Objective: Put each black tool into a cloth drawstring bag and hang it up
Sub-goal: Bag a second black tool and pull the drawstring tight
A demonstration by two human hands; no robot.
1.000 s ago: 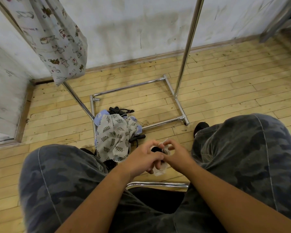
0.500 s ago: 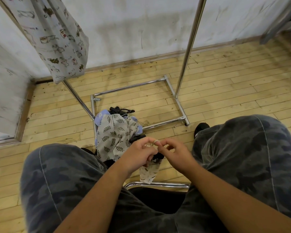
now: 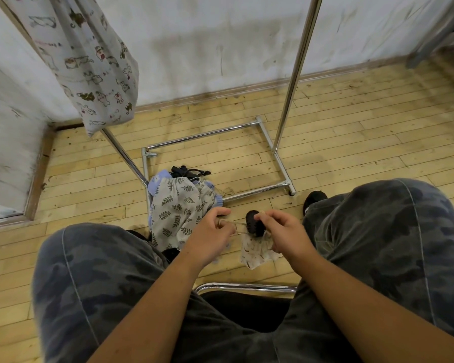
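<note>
A small pale printed drawstring bag (image 3: 257, 254) hangs between my knees, with a black ridged tool (image 3: 254, 222) sticking out of its mouth. My right hand (image 3: 281, 230) pinches the bag's top edge beside the tool. My left hand (image 3: 211, 235) pinches the tan drawstring (image 3: 237, 223), stretched taut between the two hands. A cat-print bag (image 3: 95, 64) hangs at the upper left on the metal rack (image 3: 295, 72).
On the wooden floor lie a leaf-print bag (image 3: 180, 214) over a blue bag (image 3: 157, 180), with more black tools (image 3: 188, 171) behind them. The rack's chrome base frame (image 3: 279, 163) surrounds them. My camouflage-trousered knees flank the hands; a chair's chrome rim (image 3: 247, 286) lies below.
My hands have moved apart, the left drawing the string out to the left. The bag and black tool have shifted right with my right hand.
</note>
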